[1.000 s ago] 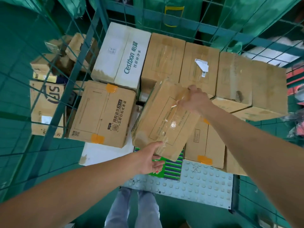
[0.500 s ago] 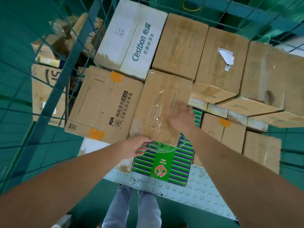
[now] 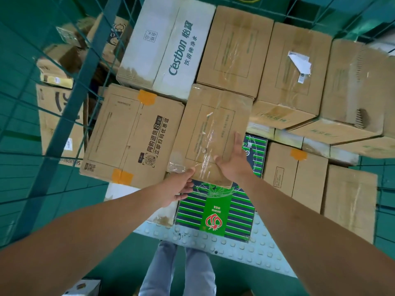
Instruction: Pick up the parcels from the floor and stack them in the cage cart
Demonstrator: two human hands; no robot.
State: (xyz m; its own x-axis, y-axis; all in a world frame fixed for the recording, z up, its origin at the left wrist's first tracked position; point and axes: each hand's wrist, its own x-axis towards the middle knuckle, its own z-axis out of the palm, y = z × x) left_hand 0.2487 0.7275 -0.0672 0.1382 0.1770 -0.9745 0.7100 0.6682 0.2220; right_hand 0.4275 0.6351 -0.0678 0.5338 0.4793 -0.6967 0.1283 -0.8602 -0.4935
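Resting flat on the brown box [image 3: 210,133], the right hand [image 3: 234,162] has straight fingers. The left hand [image 3: 178,186] touches its near edge, fingers relaxed. The box lies on the striped box [image 3: 215,212] inside the cage cart [image 3: 70,103].

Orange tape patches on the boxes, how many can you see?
3. Two are on the printed box: one at its far edge, one at its near edge. One is on the box at right. Others may be hidden.
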